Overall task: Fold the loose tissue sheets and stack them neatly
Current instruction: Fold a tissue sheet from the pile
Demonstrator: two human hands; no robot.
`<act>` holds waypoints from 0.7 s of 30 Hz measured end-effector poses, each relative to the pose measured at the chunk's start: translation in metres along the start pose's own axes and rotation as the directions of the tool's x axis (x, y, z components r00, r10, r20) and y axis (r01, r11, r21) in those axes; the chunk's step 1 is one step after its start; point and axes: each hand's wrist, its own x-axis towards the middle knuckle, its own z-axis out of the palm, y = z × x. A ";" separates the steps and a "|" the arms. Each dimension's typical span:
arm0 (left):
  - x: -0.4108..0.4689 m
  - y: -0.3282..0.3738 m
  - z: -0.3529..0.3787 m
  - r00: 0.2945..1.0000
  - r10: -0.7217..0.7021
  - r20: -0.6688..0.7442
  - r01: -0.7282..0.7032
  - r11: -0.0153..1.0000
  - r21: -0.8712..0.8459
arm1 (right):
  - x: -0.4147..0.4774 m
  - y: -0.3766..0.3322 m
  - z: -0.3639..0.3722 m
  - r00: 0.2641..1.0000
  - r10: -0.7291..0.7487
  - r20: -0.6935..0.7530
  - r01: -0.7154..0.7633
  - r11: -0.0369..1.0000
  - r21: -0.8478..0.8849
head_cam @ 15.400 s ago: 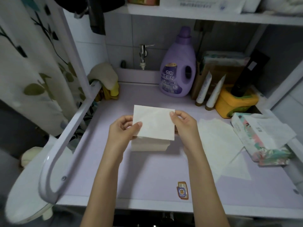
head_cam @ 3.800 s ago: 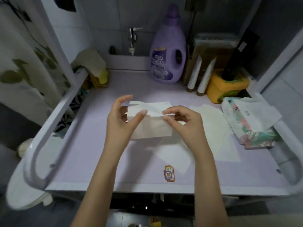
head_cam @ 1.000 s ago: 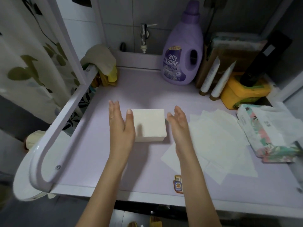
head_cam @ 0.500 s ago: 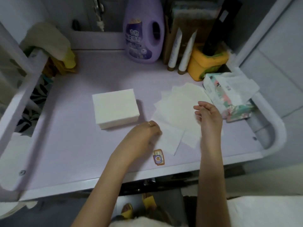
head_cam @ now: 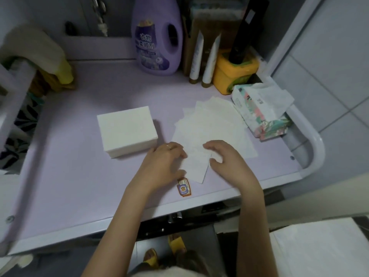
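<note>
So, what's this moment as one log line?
left hand, right hand: on nearest loose sheet, grip unclear | folded stack: beside, untouched
</note>
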 end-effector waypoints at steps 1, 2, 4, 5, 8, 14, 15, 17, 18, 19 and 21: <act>0.001 0.000 0.002 0.999 0.009 -0.051 -0.010 1.000 -0.026 | 0.001 0.000 0.000 1.000 -0.009 0.016 0.010 1.000 -0.024; 0.001 -0.001 0.003 0.996 0.006 -0.091 -0.010 0.999 -0.040 | 0.001 -0.001 -0.001 0.999 -0.009 0.035 0.011 0.999 -0.038; 0.002 -0.001 0.005 0.990 0.002 -0.140 -0.008 0.999 -0.045 | 0.001 -0.002 -0.004 0.998 0.009 0.062 -0.006 0.999 -0.044; 0.003 -0.001 0.006 0.988 0.000 -0.154 -0.009 0.998 -0.057 | 0.001 -0.002 -0.005 0.997 0.016 0.073 -0.013 0.999 -0.049; 0.002 0.002 0.004 0.984 -0.016 -0.179 -0.030 0.968 -0.251 | 0.000 -0.002 -0.006 0.995 -0.003 0.104 0.014 0.995 -0.099; -0.003 0.024 -0.031 0.986 -0.098 -0.134 -0.029 0.693 -0.720 | -0.001 -0.030 -0.018 0.990 -0.087 -0.109 0.113 0.959 0.260; -0.004 0.029 -0.039 0.983 -0.134 -0.129 -0.024 0.596 -0.802 | -0.001 -0.036 -0.021 0.988 -0.090 -0.122 0.125 0.941 0.314; -0.006 0.034 -0.052 0.971 -0.218 -0.094 -0.013 0.349 -0.937 | -0.001 -0.048 -0.027 0.988 -0.097 -0.122 0.143 0.874 0.464; -0.007 0.030 -0.054 0.970 -0.229 -0.080 -0.012 0.284 -0.959 | -0.001 -0.053 -0.029 0.989 -0.087 -0.117 0.138 0.828 0.544; -0.005 0.028 -0.057 0.972 -0.220 -0.085 -0.015 0.306 -0.952 | 0.001 -0.058 -0.030 0.991 -0.068 -0.116 0.125 0.787 0.603; -0.005 0.025 -0.060 0.973 -0.212 -0.087 0.000 0.380 -0.925 | 0.004 -0.065 -0.030 0.993 -0.010 -0.114 0.087 0.709 0.700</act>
